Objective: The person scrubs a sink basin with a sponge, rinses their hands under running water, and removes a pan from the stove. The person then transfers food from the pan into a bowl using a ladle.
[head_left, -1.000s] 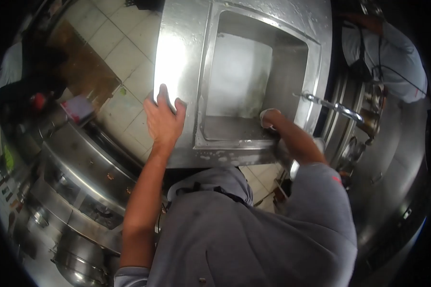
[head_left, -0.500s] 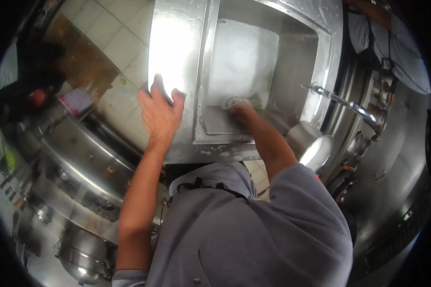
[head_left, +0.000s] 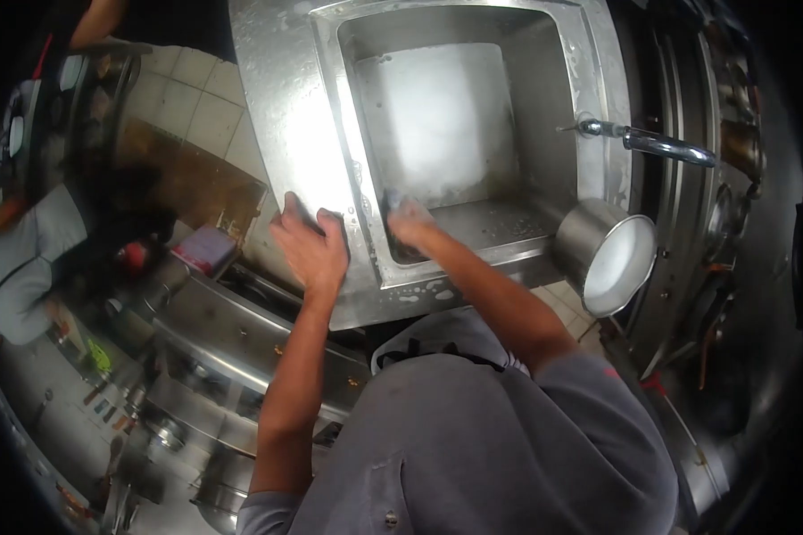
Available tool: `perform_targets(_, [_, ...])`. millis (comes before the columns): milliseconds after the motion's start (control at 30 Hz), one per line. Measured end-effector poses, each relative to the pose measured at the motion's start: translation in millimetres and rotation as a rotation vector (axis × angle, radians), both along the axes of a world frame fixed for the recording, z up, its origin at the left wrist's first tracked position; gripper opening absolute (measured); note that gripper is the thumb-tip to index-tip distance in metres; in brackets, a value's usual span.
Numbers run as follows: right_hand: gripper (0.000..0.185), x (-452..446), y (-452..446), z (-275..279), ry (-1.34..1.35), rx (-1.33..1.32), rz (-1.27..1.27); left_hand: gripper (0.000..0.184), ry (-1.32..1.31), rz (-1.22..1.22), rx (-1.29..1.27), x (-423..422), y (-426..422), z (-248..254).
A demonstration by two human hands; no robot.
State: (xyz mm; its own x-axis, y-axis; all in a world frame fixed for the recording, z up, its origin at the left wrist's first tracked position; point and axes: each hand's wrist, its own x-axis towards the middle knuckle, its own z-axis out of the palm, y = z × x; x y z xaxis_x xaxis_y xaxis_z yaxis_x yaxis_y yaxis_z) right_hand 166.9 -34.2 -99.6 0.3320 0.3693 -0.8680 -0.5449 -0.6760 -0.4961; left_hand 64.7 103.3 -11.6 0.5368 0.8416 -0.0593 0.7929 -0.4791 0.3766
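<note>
A stainless-steel sink (head_left: 349, 134) lies in front of me, its basin wet with a bright patch of reflected light on the bottom. My right hand (head_left: 408, 223) is down in the basin by its near left corner, smeared by motion. Its fingers are closed around a small greyish scouring pad (head_left: 393, 203), blurred and partly covered by the hand. On the left edge of the sink's metal top rests my left hand (head_left: 310, 250), thumb and forefinger spread apart, the other fingers partly hidden at the edge.
A chrome faucet (head_left: 665, 144) reaches out at the sink's right side. Beside the near right corner stands a metal pot (head_left: 589, 241) with a whitish inside. Left, a steel counter (head_left: 214, 325) holds a pink-and-white box (head_left: 203, 250). Another person (head_left: 31, 267) stands at the far left.
My right hand has moved left across the basin to its near left corner. My left hand has slid nearer along the edge. The view has turned, bringing another person in at the left.
</note>
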Motion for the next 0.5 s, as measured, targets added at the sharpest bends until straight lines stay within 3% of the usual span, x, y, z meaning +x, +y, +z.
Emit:
perform_targets(33, [0.020, 4, 8, -22, 0.132, -0.051, -0.094, 0.064, 0.011, -0.010, 0.002, -1, -1, -2])
perform_targets(133, [0.020, 25, 27, -36, 0.282, -0.129, 0.060, 0.064, 0.003, -0.033, 0.017, -6, 1, -7])
perform_targets(233, [0.022, 25, 6, 21, 0.278, -0.100, 0.104, 0.062, -0.014, -0.025, 0.041, -3, 1, -9])
perform_targets(333, [0.019, 27, 4, 29, 0.224, -0.084, 0.138, 0.062, 0.030, -0.029, 0.055, -3, 2, -10])
perform_targets(500, [0.043, 49, 48, -61, 0.317, -0.064, -0.041, 0.062, -0.003, -0.021, 0.032, -3, 0, -9])
